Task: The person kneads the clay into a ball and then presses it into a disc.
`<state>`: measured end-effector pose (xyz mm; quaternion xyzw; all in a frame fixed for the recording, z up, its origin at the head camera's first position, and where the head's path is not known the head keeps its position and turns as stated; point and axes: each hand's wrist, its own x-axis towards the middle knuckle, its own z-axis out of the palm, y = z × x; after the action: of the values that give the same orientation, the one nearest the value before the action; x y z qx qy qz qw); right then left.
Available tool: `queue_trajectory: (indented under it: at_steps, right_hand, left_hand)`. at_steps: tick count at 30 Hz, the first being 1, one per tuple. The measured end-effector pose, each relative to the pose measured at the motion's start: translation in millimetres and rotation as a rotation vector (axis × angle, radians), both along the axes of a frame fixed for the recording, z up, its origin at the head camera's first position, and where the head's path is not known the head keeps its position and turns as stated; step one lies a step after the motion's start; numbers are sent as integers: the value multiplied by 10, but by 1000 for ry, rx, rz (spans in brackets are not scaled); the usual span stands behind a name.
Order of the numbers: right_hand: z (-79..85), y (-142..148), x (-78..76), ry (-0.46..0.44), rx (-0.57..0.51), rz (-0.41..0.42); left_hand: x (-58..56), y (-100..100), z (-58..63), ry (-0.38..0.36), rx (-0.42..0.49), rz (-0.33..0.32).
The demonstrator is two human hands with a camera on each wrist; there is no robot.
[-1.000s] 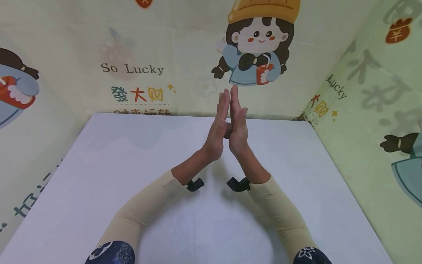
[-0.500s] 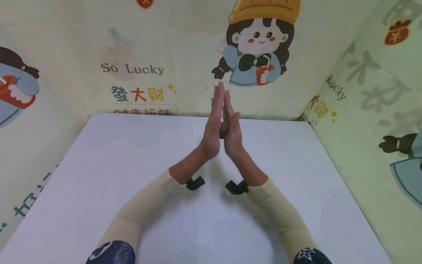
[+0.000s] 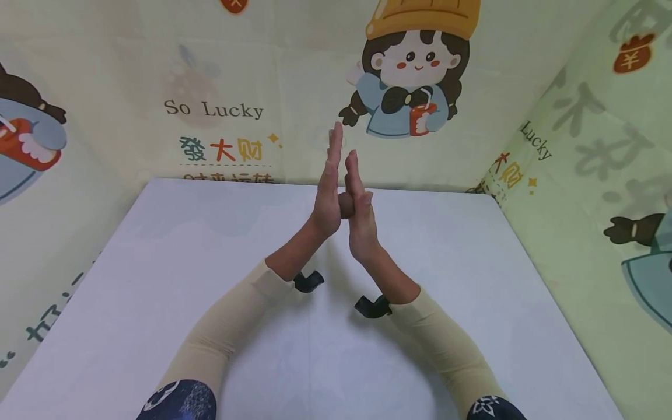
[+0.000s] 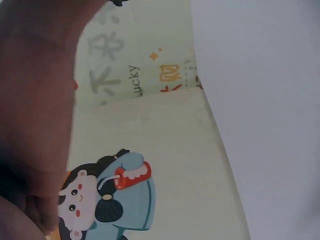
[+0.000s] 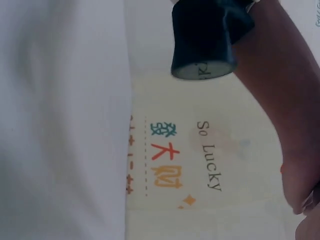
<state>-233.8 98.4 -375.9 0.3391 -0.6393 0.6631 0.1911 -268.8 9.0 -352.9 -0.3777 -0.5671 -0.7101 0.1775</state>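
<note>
A small brown ball (image 3: 346,205), smooth and rounded like a lump of clay, sits between the two palms in the head view. My left hand (image 3: 328,189) presses it from the left, its straight fingers pointing up. From the other side my right hand (image 3: 361,216) lies flat against it, fingers also straight and upright, its fingertips lower than the left ones. The palms face each other with the ball keeping them apart. Both wrist views show only blurred parts of hands and arms at their edges, and the ball is hidden there.
A white table (image 3: 252,233) lies below the raised hands. Printed cloth (image 3: 304,87) with cartoon figures and lettering hangs behind and at both sides. Each wrist carries a black strap piece, such as the dark mount (image 3: 373,306) at the right wrist.
Both hands and the ball have shifted left. The left hand has slid up and away along the right one, which has drawn lower. More of the ball shows between the palms.
</note>
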Motion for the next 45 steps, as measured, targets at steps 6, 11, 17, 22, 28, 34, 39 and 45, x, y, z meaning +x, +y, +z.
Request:
queue_trajectory:
  at_steps: [6, 11, 17, 22, 28, 34, 39, 45]
  right_hand:
    - [6, 0, 32, 49, 28, -10]
    - [56, 31, 17, 85, 37, -65]
    - [103, 80, -22, 127, 61, -125]
    - [141, 113, -46, 136, 60, -154]
    - [202, 158, -71, 129, 48, -200]
    - [276, 209, -94, 109, 42, -225]
    - [330, 265, -127, 73, 41, -222]
    - [315, 313, -164, 10, 20, -157]
  left_hand:
    - [-61, -7, -76, -25, -37, -46]
    - [-67, 34, -135, -49, -101, -96]
    - [-51, 72, -215, -44, -144, -115]
    - [-21, 97, -264, 6, -148, -123]
    - [47, 116, -306, -55, -165, -154]
    - [107, 135, -345, -119, -166, -193]
    - [192, 145, -339, -103, -180, -200]
    - [255, 157, -315, 5, -176, -157]
